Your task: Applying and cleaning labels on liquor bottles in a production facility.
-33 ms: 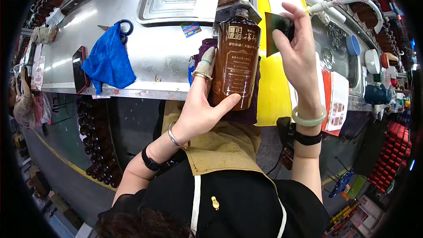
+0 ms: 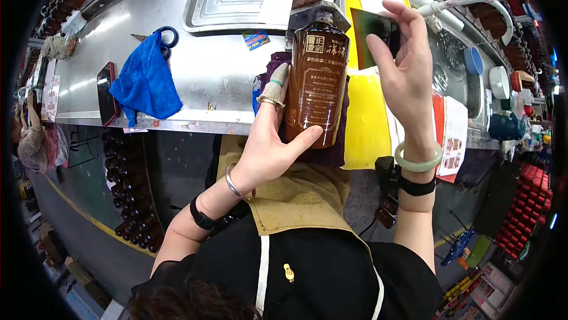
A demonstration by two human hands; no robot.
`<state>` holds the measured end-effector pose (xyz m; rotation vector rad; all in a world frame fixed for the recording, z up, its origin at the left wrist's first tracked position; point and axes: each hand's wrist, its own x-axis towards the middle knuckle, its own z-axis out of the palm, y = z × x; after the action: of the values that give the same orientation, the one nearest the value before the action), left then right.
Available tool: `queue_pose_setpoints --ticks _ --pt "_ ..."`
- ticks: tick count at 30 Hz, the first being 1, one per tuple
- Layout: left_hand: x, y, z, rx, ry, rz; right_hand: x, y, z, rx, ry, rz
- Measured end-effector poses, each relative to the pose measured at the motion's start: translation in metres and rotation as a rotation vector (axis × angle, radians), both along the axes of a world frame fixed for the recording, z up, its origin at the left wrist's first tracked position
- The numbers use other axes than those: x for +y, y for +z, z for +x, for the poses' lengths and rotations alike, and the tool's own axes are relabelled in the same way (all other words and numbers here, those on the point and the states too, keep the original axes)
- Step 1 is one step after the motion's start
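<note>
A brown glossy bottle (image 2: 319, 86) with pale printing lies on a dark purple cloth (image 2: 272, 68), its neck pointing away from me. My left hand (image 2: 269, 145) grips its lower left side, thumb across the base; a knitted cover is on one finger. Right of the bottle, my right hand (image 2: 408, 68) pinches a thin dark greenish sheet (image 2: 367, 42) between thumb and fingers, raised over a yellow mat (image 2: 367, 124). The sheet is apart from the bottle. Part of it is hidden behind my fingers.
Left on the metal bench are a blue cloth (image 2: 148, 80), scissors (image 2: 168, 37) and a phone (image 2: 107, 94). A metal tray (image 2: 195, 9) is beyond. A sink (image 2: 452, 53) with a white tap (image 2: 473, 0) stands right, near papers (image 2: 452, 136).
My right hand has shifted a little to the right with the dark sheet, which is tilted differently. My left hand and the bottle have stayed where they were.
</note>
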<state>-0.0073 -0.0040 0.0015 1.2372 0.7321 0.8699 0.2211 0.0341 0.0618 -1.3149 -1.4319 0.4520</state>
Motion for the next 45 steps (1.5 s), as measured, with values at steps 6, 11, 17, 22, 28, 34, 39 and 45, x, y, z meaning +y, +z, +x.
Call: queue_pose_setpoints --ticks 6,11,17,22,28,34,39,45 --pt "0.006 -0.001 0.002 -0.015 0.01 -0.009 0.006 0.031 0.001 -0.145 0.104 0.078" --pt "0.009 -0.003 0.001 -0.057 -0.006 -0.072 -0.003 0.0 -0.001 0.275 0.082 -0.375" --pt "0.008 -0.003 0.002 -0.059 0.005 -0.08 -0.014 -0.037 -0.016 0.71 0.107 -0.539" --pt "0.009 -0.002 0.001 -0.059 -0.003 -0.084 -0.013 -0.035 -0.025 0.707 0.088 -0.504" --pt "0.008 -0.001 0.002 -0.074 0.0 -0.08 -0.013 -0.037 -0.021 0.677 0.094 -0.521" --pt "0.008 -0.001 0.003 -0.077 0.011 -0.077 -0.014 -0.035 -0.024 0.706 0.096 -0.504" --pt "0.008 -0.002 0.004 -0.067 0.011 -0.058 -0.012 -0.04 -0.019 0.693 0.096 -0.509" --pt "0.007 0.0 0.003 -0.044 0.023 -0.038 -0.012 -0.019 -0.018 0.505 0.063 -0.468"
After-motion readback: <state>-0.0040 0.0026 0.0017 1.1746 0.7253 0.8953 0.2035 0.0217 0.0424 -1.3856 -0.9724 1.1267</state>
